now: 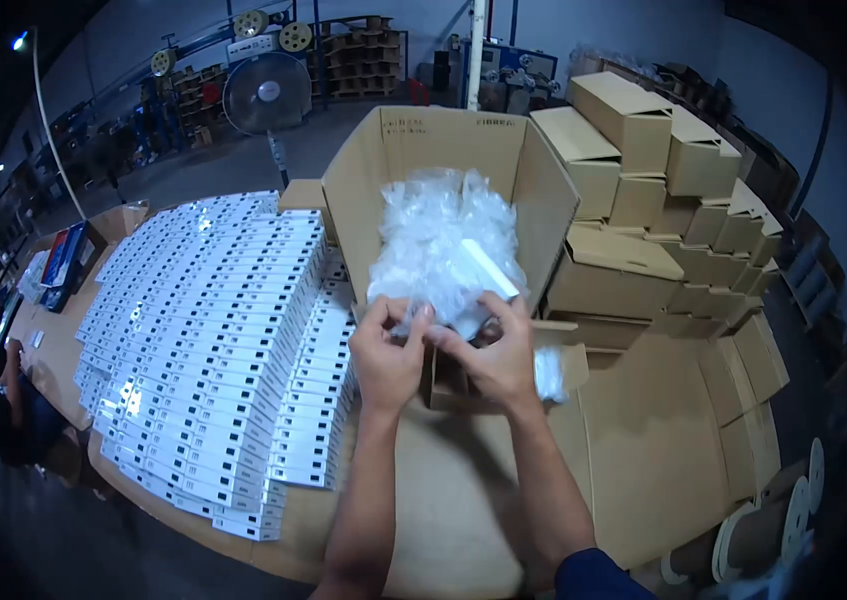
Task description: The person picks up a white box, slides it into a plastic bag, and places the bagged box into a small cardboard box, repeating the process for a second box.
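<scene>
Plastic packaging, clear, is pinched in the fingers of both the left hand and right hand, at the near side of a large open carton. Its far-wall print and the markings on the white boxes at left are unreadable.

Your left hand and right hand are raised close together, fingers bent and thumbs turned inward. Both forearms extend forward; a dark sleeve covers the right.

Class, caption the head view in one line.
Left hand and right hand handle clear plastic at an open carton.
</scene>
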Available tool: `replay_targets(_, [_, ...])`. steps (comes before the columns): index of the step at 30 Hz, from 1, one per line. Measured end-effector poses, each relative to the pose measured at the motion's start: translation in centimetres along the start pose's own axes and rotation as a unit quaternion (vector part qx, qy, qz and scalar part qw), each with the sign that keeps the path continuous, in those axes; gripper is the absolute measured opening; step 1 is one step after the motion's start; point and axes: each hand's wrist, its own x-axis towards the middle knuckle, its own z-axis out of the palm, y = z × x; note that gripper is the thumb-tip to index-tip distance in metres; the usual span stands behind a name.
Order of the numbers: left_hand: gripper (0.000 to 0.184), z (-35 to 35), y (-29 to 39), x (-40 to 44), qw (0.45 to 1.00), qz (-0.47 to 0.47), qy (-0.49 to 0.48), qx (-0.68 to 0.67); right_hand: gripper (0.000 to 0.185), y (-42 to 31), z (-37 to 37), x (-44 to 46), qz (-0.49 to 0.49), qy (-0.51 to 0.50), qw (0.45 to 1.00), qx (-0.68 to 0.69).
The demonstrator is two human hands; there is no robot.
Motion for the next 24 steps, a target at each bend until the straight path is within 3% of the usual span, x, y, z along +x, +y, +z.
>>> replay_targets(2, [0.028, -0.9, 0.8, -3.3, 0.999, -0.033, -0.013, 0.002, 0.053, 0.5, 0.9, -2.2, -0.016, 0.006, 0.994, 0.108])
replay_targets(3, [0.030, -1.3, 1.2, -4.5, 0.999, -0.046, -0.018, 0.004, 0.037, -0.3, 0.6, -3.5, -0.026, -0.010, 0.994, 0.103])
replay_targets(7, [0.035, -3.3, 0.5, -8.7, 0.990, -0.083, 0.023, -0.108, 0.019, 0.6, -0.4, -6.8, -0.072, -0.013, 0.994, 0.078])
replay_targets(11, [0.027, -5.5, 0.0, -12.2, 0.983, -0.139, -0.001, -0.118, 0.020, 1.5, -0.5, -10.0, 0.045, 0.002, 0.991, 0.125])
replay_targets(14, [0.026, -6.0, 0.5, -14.3, 0.964, -0.171, -0.003, -0.205, 0.019, 1.8, -0.8, -11.6, 0.117, -0.022, 0.980, 0.159])
replay_targets(17, [0.029, -6.0, 1.1, -15.7, 0.954, -0.188, 0.056, -0.226, 0.028, 1.4, -0.9, -13.4, 0.110, -0.101, 0.932, 0.330])
replay_targets(20, [0.031, -7.1, 0.6, -17.5, 0.974, -0.178, 0.039, -0.137, 0.038, 2.0, -0.1, -15.7, 0.078, -0.157, 0.942, 0.288])
replay_targets(24, [0.032, -9.0, 0.2, -20.4, 0.961, -0.220, 0.064, -0.155, 0.026, 1.7, 0.1, -18.4, 0.145, -0.091, 0.958, 0.231])
